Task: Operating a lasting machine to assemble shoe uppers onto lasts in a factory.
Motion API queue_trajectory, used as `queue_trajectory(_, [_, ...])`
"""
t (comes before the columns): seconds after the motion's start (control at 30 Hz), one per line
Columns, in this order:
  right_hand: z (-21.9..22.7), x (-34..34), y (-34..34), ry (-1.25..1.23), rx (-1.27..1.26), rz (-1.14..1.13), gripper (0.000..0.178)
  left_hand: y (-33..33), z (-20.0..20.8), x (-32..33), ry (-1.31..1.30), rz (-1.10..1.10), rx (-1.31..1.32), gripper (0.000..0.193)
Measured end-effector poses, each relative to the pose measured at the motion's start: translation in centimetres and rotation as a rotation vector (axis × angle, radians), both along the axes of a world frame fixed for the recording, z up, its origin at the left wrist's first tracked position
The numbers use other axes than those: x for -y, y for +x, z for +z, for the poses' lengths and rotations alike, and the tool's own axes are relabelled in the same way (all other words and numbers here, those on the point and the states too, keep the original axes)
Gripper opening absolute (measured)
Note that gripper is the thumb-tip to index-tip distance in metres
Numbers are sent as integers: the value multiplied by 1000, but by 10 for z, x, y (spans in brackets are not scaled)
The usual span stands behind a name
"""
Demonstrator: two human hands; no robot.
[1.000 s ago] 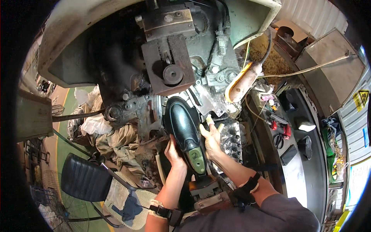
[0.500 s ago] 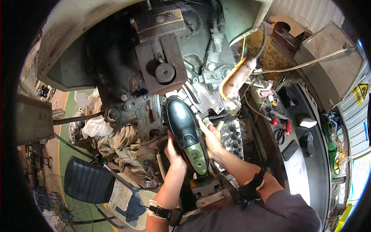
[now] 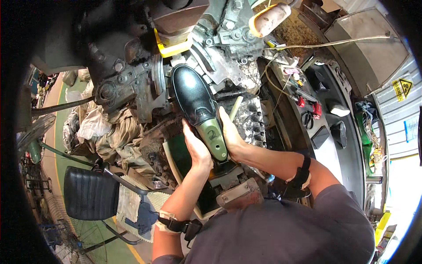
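Two hands, L hand [image 3: 197,148] & R hand [image 3: 231,138], clasped round blk shoe [image 3: 191,90] on grn last [image 3: 212,140].

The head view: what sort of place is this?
Most likely a shoe-making workshop. A black shoe on a green form is held before a grimy metal machine, and a yellow warning sign is on the corrugated wall.

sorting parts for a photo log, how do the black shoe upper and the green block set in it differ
The black shoe upper is glossy, while the green block looks duller. The upper's rounded toe points toward the machine; the block's exposed end points toward the person. The block shows a small round hole, and none shows on the upper's toe. Both lie in line between the left hand and right hand.
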State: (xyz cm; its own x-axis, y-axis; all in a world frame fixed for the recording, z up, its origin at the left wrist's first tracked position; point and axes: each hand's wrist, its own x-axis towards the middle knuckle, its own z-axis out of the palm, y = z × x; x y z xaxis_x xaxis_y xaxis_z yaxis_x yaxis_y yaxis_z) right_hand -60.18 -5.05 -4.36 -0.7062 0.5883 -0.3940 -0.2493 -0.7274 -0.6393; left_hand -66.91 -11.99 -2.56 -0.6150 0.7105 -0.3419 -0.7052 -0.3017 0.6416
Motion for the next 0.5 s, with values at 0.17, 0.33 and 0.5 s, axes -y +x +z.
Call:
queue_trajectory(0.17, [-13,1,5,10,29,-58,55,-4,-6,-2,39,8,101,54])
queue_trajectory(0.33, [-22,-13,1,141,54,-72,52,-12,-10,-17,71,9,104,50])
queue_trajectory(0.5, [-34,-20,13,326,436,59,67,-31,-52,13,-33,-1,145,60])
